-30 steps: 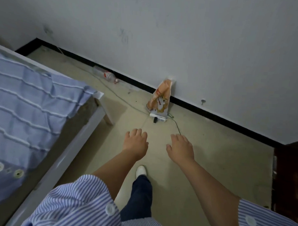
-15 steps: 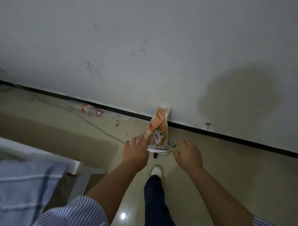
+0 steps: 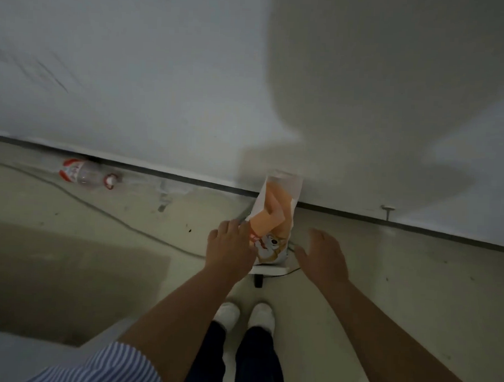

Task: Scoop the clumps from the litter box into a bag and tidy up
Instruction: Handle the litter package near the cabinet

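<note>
1. Orange-and-white bag [image 3: 274,220] stands upright against the wall [image 3: 191,87] on a white base [image 3: 269,269]; the wall props it.
2. Left hand [image 3: 228,253] open, fingertips at the bag's left edge, no pinch yet.
3. Right hand [image 3: 323,257] spread, just beside the bag, likely to bracket it.
4. Litter box not in view.
5. Plastic bottle [image 3: 87,173] lies along the baseboard, well apart.

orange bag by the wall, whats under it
The orange bag stands on a white power strip, whose front edge and a dark plug show. The left hand covers the bag's lower left side.
</note>
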`<state>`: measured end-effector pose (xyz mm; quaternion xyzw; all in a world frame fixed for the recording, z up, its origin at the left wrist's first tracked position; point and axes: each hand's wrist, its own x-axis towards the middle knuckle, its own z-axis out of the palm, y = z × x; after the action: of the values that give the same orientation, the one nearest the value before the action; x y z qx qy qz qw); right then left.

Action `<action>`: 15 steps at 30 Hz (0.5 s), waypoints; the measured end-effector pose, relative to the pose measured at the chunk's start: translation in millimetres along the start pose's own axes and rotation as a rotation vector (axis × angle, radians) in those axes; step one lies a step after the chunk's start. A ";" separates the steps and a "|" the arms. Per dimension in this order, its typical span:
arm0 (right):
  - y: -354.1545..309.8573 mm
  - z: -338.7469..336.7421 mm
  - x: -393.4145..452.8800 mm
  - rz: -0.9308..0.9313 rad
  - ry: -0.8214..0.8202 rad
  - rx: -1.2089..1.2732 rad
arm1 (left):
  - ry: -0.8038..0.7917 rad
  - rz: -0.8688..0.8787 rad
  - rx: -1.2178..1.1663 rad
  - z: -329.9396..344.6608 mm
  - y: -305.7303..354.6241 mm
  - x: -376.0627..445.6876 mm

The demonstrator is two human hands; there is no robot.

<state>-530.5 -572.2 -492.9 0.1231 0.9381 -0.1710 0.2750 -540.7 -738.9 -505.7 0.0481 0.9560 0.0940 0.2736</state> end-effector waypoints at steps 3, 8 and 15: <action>-0.1 27.1 63.1 0.051 0.025 0.048 | -0.005 0.008 -0.059 29.5 -4.3 53.1; -4.4 60.3 134.8 0.156 0.050 0.044 | 0.005 0.083 -0.109 55.0 -8.7 101.3; 5.4 68.8 116.3 0.130 0.041 -0.010 | -0.038 0.040 -0.123 51.9 -12.4 107.0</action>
<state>-591.3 -578.1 -613.6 0.1860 0.9343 -0.1456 0.2669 -604.1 -727.7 -606.5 0.0521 0.9419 0.1571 0.2924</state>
